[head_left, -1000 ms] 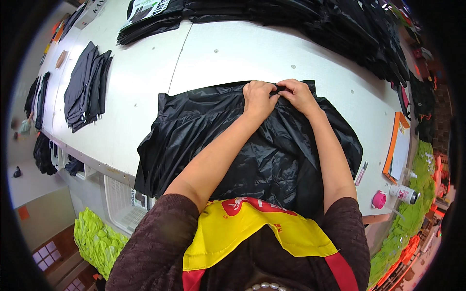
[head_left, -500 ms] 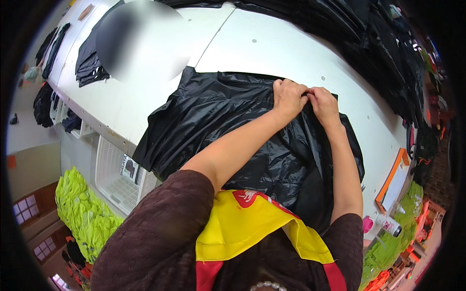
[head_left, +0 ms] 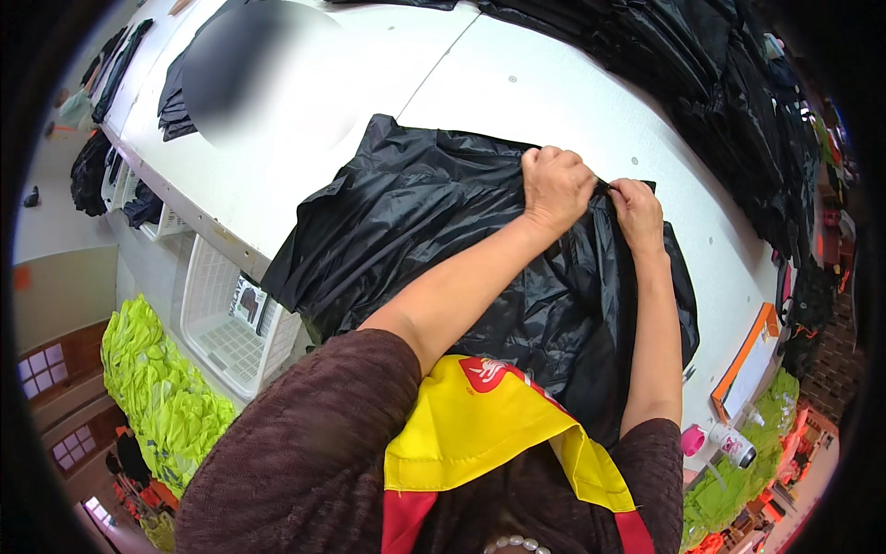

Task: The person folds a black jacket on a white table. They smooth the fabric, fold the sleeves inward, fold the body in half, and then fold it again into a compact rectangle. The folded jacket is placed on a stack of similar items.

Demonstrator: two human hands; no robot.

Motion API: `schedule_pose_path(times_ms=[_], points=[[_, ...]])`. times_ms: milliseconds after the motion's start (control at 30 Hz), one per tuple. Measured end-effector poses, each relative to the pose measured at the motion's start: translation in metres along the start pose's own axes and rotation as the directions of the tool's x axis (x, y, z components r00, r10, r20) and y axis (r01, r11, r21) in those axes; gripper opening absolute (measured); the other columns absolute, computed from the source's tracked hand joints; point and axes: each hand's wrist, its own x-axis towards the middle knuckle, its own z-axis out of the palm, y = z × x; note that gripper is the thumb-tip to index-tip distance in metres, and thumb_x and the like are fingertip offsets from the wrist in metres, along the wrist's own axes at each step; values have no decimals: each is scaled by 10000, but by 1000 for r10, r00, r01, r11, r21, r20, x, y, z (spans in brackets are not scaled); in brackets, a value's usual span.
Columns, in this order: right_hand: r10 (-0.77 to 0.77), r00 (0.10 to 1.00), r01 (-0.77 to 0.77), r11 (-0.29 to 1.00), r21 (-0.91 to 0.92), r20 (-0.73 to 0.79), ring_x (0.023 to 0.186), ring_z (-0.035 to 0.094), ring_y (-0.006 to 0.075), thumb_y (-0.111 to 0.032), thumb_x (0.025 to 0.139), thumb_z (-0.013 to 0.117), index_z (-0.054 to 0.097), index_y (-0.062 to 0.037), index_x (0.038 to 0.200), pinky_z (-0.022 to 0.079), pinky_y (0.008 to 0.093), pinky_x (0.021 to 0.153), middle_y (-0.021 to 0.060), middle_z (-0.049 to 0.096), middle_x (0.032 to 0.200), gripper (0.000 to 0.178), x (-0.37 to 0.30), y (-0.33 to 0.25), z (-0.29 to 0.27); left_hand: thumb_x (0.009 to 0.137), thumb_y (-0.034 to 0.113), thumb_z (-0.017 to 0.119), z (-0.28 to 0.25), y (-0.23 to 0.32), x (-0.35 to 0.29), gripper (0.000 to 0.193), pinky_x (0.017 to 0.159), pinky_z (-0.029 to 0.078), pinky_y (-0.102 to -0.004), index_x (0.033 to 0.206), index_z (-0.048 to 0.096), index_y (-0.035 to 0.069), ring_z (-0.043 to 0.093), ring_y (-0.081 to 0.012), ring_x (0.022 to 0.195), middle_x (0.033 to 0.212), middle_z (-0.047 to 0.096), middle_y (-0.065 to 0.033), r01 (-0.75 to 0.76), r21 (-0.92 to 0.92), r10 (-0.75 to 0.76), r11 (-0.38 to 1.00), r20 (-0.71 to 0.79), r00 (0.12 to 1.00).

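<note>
A shiny black garment [head_left: 434, 222] lies spread on the white table, its folds running toward me. My left hand [head_left: 558, 189] is closed on its far edge, knuckles up. Just to the right, my right hand [head_left: 637, 217] pinches the same edge between thumb and fingers, near the garment's far right corner. A short stretch of the black edge runs between the two hands. What lies under my left fingers is hidden. The near part of the garment goes under my forearms and the yellow apron [head_left: 480, 425].
More black garments [head_left: 683, 83] are heaped along the table's far right side. On the right sit an orange-edged board [head_left: 746, 362], a pink cup [head_left: 692, 440] and a white bottle [head_left: 734, 445]. Below the table's left edge, a white plastic basket [head_left: 235, 355] stands beside lime-green cloth [head_left: 161, 397].
My hands have moved apart along the far edge, so a stretch of it now shows between them. The whole view has shifted slightly.
</note>
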Motion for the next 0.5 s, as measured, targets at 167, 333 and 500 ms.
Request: schedule_pose_path(times_ms=[167,333,500], points=[[122,992,-122,993,0,46,788,593,329,-93,799,616,612,-38,860,473,387,713,144,621,822,82,2,5,-1,726,188,683,-73,-66,7,97,713,376,-385,665,650,119,579,-208,669,692,625,-12,135,225,-142,965,13,990],[145,989,-145,988,52,14,796,595,340,-87,801,610,610,-29,870,471,395,718,163,622,835,90,3,11,10,725,211,704,-144,-110,9,161,666,447,-360,716,688,51,620,-242,736,769,664,-74,308,244,-317,920,-4,949],[208,978,-208,978,-17,-21,825,597,338,-103,816,585,619,-35,914,473,391,737,167,626,872,124,0,9,15,768,318,667,-163,-135,14,326,821,433,-434,969,659,62,578,-302,935,975,633,-127,340,156,-355,927,84,931]])
